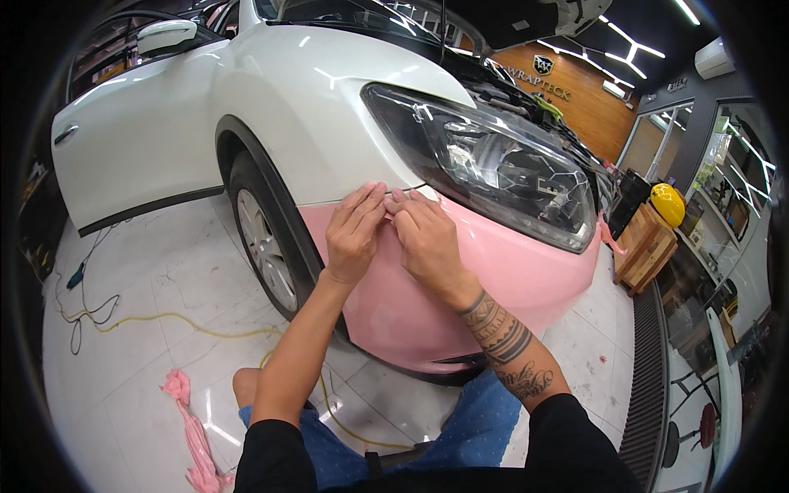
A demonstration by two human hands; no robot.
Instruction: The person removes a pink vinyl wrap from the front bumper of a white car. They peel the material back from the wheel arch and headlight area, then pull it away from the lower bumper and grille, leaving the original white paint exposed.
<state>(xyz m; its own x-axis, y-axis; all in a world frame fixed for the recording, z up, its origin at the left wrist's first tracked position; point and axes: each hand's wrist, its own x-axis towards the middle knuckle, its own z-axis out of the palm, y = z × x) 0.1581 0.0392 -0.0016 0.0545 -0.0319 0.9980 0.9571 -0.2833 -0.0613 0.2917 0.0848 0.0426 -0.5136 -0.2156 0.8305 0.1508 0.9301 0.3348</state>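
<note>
A white car's front corner fills the view, its bumper (509, 283) covered in glossy pink film. The white fender (304, 115) meets it along a seam below the headlight (493, 160). My left hand (355, 234) is at this seam, fingers held together and bent, tips pressed at the film's upper edge. Beside it my right hand (427, 246) is closed, thumb and fingers pinching at the same edge. A small bit of pink film (389, 215) shows between the two hands. The fingertips partly hide what lies under them.
The front wheel (261, 238) is left of my arms; the car door (140, 131) stands open. A yellow cable (189, 319) crosses the tiled floor near crumpled pink film (193, 435). Right are a wooden crate (648, 251), a yellow helmet (667, 205) and a floor grate (645, 386).
</note>
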